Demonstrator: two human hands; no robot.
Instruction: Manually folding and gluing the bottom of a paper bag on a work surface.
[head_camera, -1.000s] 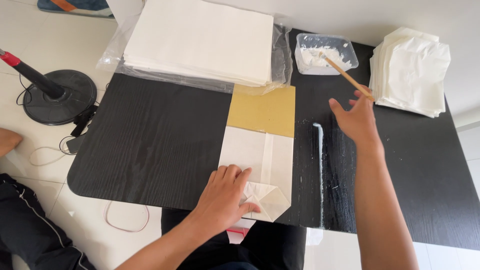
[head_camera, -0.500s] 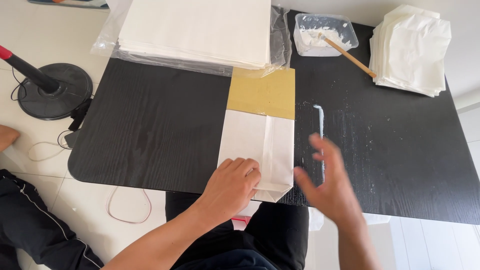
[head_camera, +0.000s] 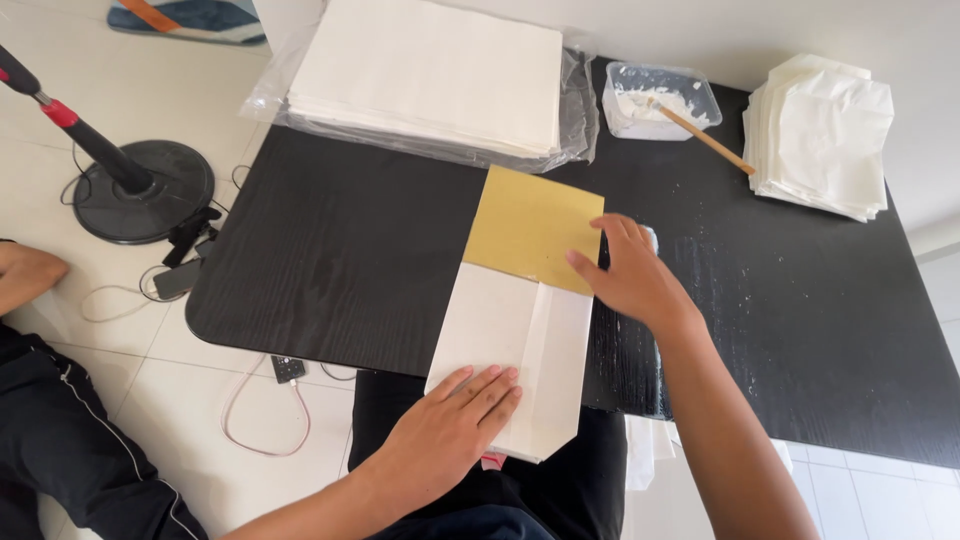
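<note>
Left hand (head_camera: 455, 425) flat, spread, pinning white folded paper (head_camera: 515, 350); right hand (head_camera: 628, 275) spread, pressing fold over yellow card (head_camera: 530, 225).

black table (head_camera: 350, 250), white tiled floor (head_camera: 150, 90)

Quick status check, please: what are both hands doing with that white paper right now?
Left hand flat on the folded white paper, near end. Right hand pressing its far right edge by the yellow board. Nothing in the way.

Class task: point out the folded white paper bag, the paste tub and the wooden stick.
folded white paper bag (head_camera: 500, 330), head view, on its flat upper panel.
paste tub (head_camera: 655, 100), head view, on its paste-filled middle.
wooden stick (head_camera: 715, 146), head view, mid-shaft.
</note>
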